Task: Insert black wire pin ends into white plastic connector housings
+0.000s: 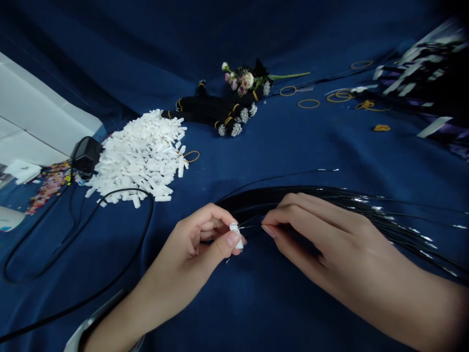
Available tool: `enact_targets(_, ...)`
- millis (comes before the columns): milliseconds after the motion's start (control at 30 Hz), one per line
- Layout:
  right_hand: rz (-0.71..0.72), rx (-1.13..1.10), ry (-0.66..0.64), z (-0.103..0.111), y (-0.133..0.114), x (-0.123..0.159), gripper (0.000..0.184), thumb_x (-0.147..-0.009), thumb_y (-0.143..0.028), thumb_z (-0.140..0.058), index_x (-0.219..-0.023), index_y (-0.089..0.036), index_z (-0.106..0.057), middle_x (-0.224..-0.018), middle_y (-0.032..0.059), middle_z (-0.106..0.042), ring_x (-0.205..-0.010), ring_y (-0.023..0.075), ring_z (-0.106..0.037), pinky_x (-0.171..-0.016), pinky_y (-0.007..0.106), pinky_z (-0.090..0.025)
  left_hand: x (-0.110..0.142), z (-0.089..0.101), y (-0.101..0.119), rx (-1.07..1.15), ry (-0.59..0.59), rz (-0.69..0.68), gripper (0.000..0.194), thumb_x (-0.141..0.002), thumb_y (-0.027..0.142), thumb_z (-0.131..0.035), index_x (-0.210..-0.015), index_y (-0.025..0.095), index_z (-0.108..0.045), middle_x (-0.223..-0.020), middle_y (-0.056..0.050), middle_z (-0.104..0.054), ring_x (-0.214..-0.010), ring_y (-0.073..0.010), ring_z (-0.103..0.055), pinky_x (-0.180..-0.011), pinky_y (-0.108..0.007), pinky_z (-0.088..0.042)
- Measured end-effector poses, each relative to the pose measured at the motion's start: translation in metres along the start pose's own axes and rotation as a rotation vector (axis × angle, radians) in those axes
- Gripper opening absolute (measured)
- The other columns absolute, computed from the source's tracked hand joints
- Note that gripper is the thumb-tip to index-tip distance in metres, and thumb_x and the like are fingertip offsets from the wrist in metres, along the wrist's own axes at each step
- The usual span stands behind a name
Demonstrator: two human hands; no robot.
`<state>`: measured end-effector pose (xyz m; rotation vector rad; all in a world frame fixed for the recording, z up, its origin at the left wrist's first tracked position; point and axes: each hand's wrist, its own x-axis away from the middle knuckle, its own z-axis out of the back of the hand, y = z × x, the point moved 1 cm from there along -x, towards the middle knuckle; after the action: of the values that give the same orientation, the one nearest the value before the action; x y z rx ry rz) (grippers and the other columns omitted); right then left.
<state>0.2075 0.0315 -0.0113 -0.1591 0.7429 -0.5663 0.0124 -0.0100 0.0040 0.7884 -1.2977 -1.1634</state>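
The left hand (194, 244) pinches one small white tab (236, 235) between thumb and fingers, just beside the right hand (311, 234), whose pressed-together fingertips pinch fine strands from one black fibre bundle (366, 220) lying on the blue cloth (278, 303). Farther off lie one heap of white tabs (139, 161), one black plug (86, 155) with its black cable (124, 191), about five tied black bundles (212, 110), and one artificial flower sprig (242, 80) near the cloth's far side.
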Motion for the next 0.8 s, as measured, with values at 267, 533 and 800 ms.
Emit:
enact_targets(267, -0.009, -0.021, 0.002, 0.0002, -0.0004, 0.0014, 0.009, -0.094, -0.012, -0.049, -0.091, -0.015, -0.056, -0.084, 0.0021, -0.057, -0.073, 0.0092, -0.055, -0.063, 0.021, -0.047, 0.0012, 0.0015, 0.0037, -0.007, 0.028, -0.01, 0.006, -0.09, 0.028, -0.065, -0.086, 0.024, -0.063, -0.077, 0.003, -0.07, -0.075, -0.0105, -0.066, -0.069, -0.018, -0.05)
enact_targets(533, -0.002, -0.031, 0.001, 0.0008, -0.0008, -0.001, 0.009, -0.095, -0.013, -0.048, -0.091, -0.014, -0.056, -0.083, 0.0021, -0.056, -0.073, 0.0087, -0.053, -0.062, 0.021, -0.045, 0.0021, 0.001, 0.0014, -0.008, 0.008, -0.002, 0.006, -0.09, 0.029, -0.065, -0.086, 0.025, -0.063, -0.078, 0.004, -0.071, -0.075, -0.0099, -0.065, -0.069, -0.018, -0.05)
enact_targets(800, -0.009, -0.038, -0.011, -0.0003, -0.0013, 0.0021, 0.009, -0.095, -0.013, -0.048, -0.09, -0.014, -0.056, -0.084, 0.0018, -0.056, -0.073, 0.0085, -0.052, -0.063, 0.021, -0.045, 0.0028, -0.0002, 0.0025, 0.002, 0.003, 0.01, 0.007, -0.091, 0.029, -0.064, -0.087, 0.025, -0.062, -0.079, 0.004, -0.071, -0.075, -0.0096, -0.065, -0.07, -0.019, -0.05)
